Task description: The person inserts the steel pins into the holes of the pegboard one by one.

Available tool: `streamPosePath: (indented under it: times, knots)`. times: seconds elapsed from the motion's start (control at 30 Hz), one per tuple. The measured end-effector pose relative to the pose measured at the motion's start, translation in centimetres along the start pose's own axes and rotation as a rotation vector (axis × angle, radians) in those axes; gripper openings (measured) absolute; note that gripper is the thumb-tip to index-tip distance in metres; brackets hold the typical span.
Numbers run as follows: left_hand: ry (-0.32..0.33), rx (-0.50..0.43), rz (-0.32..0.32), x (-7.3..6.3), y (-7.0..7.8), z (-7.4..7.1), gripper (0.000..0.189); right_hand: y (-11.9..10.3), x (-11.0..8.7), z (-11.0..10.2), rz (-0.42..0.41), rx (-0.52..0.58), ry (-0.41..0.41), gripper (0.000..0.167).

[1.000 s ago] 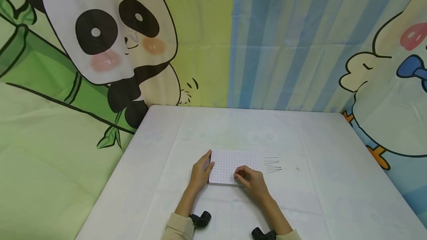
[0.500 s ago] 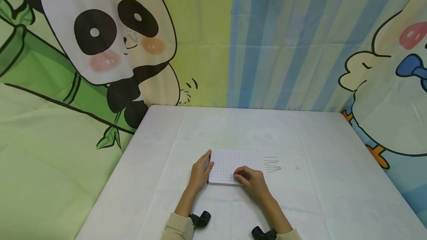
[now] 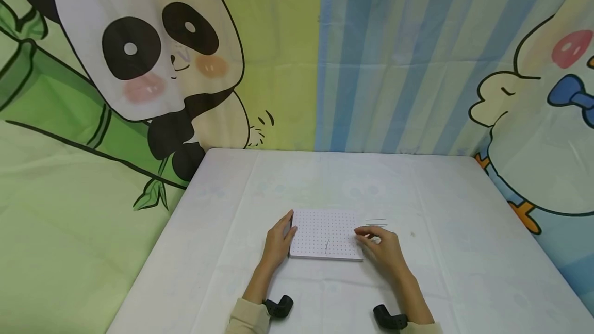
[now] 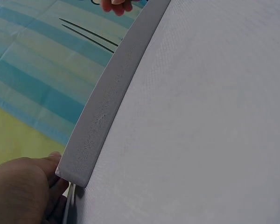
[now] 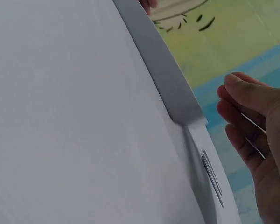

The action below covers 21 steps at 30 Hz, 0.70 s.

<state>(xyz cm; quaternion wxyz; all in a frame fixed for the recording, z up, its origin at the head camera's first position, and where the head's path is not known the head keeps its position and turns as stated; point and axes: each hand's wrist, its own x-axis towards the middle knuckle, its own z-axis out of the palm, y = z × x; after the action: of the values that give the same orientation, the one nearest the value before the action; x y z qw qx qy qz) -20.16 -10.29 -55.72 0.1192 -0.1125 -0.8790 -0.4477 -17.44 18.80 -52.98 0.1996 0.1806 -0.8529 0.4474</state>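
A white board with rows of small holes [image 3: 315, 223] lies on the table. My left hand [image 3: 277, 240] holds it by the left side, thumb over the top edge and fingers along the side. At the board's near middle, a thin dark stick [image 3: 327, 247] shows against the holes; from the left wrist view, two thin dark sticks [image 4: 88, 32] rise above the board's edge. My right hand [image 3: 380, 244] hovers by the right edge with fingers loosely bent, nothing visible between thumb and fingertips [image 5: 231, 80]. Beyond it lie several thin sticks [image 3: 376, 219], partly hidden by the hand.
A white cloth covers the table [image 3: 278, 184], its far edge meeting a printed curtain [image 3: 394, 55] with a panda and stripes. Black wrist cameras [image 3: 279, 306] sit on both forearms, below the board in the head view.
My right hand has left the board's near middle and moved right, over the loose sticks. The thin stick it was covering now shows there. The left hand stays at the board's left side.
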Motion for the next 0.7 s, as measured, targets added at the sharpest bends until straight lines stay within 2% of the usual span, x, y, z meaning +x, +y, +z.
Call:
streamPosePath:
  times: [0.1, 0.17, 0.23, 0.33, 0.5, 0.7]
  knots:
    - [0.001, 0.005, 0.001, 0.0, 0.0, 0.0, 0.050, 1.8, -0.3, -1.8, 0.053, -0.037, 0.054, 0.018]
    - [0.004, 0.006, 0.005, 0.0, 0.0, 0.0, 0.050, 2.8, -0.5, -2.6, 0.124, -0.026, 0.075, 0.015]
    - [0.009, 0.008, 0.010, 0.0, 0.0, 0.0, 0.049, 3.4, -0.8, -3.2, 0.195, -0.013, 0.082, 0.013]
    - [0.016, 0.012, 0.016, -0.1, -0.1, 0.0, 0.049, 4.2, -1.0, -3.5, 0.244, 0.015, 0.066, 0.012]
    - [0.015, 0.014, 0.009, -0.1, 0.0, 0.1, 0.049, 5.0, -1.2, -3.5, 0.206, -0.039, 0.010, 0.008]
    - [0.011, 0.017, 0.003, 0.0, 0.0, 0.0, 0.049, 5.3, -1.1, -3.2, 0.155, -0.118, -0.012, 0.008]
